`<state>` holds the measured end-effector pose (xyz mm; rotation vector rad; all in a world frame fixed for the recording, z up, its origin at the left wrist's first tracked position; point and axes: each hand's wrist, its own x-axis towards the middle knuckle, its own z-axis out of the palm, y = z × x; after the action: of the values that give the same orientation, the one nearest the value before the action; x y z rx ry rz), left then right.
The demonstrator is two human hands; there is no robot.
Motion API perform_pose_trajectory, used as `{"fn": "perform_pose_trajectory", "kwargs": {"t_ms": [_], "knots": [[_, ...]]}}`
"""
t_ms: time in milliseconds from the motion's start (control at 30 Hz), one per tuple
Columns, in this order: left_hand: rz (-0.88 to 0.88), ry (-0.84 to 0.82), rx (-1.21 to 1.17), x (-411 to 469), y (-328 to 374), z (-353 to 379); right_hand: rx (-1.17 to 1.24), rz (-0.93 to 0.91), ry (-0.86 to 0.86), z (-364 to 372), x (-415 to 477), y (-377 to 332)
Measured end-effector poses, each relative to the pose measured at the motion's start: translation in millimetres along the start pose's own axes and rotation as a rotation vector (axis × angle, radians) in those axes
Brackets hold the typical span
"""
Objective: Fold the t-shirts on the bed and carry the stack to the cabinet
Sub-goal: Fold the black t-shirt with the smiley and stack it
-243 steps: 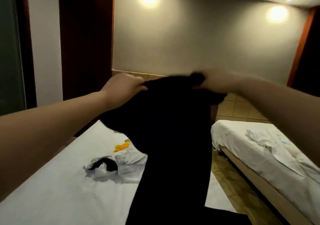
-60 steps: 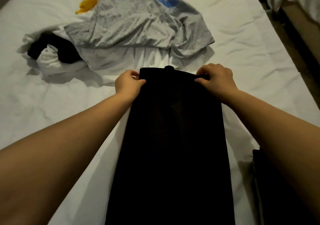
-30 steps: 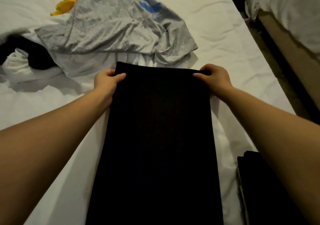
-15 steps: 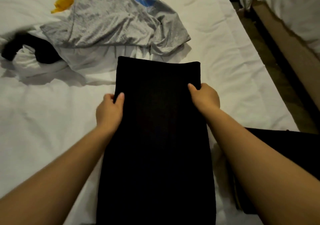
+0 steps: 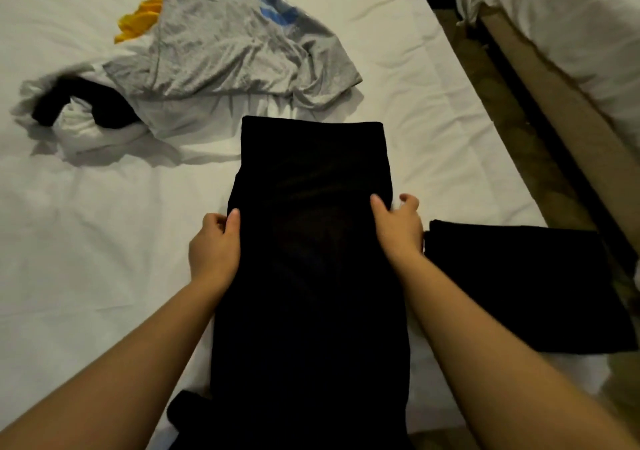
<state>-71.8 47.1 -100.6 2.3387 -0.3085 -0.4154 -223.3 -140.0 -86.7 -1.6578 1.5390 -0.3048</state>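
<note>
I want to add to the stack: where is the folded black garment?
In the head view the folded black garment lies at the right edge of the bed, just right of the right hand and the long black t-shirt.

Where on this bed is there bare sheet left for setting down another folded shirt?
Biggest free patch: bare sheet left of the black shirt, nearer than the clothes heap. A smaller one lies beyond the folded stack, right of the grey shirt, out to the sheet's edge. Crowded: around the heap and the near right corner.
</note>
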Motion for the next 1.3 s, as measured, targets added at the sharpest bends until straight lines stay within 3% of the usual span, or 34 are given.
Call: {"fn": "perform_pose_trajectory", "kwargs": {"t_ms": [200, 367, 567, 700, 867, 1100, 1300], "knots": [[-0.059, -0.067, -0.003, -103, -39, -18, -0.196, -0.114, -0.078, -8, -91, 67], [-0.076, -0.066, -0.025, -118, -51, -30, 0.0, -0.062, -0.046, -23, -105, 81], [-0.052, -0.307, 0.149, -163, -70, -61, -0.113, -0.077, -0.249, -45, -162, 112], [-0.001, -0.31, 0.234, -198, -102, -77, -0.15, -0.015, -0.358, -58, -198, 159], [0.086, -0.164, 0.293, -247, -127, -91, -0.381, -0.351, -0.317, -73, -253, 172], [0.112, -0.233, 0.237, -308, -153, -110, -0.542, -0.784, -0.26, -83, -344, 169], [0.066, -0.287, 0.348, -342, -152, -131, -0.789, -0.996, -0.528, -101, -397, 170]]}}
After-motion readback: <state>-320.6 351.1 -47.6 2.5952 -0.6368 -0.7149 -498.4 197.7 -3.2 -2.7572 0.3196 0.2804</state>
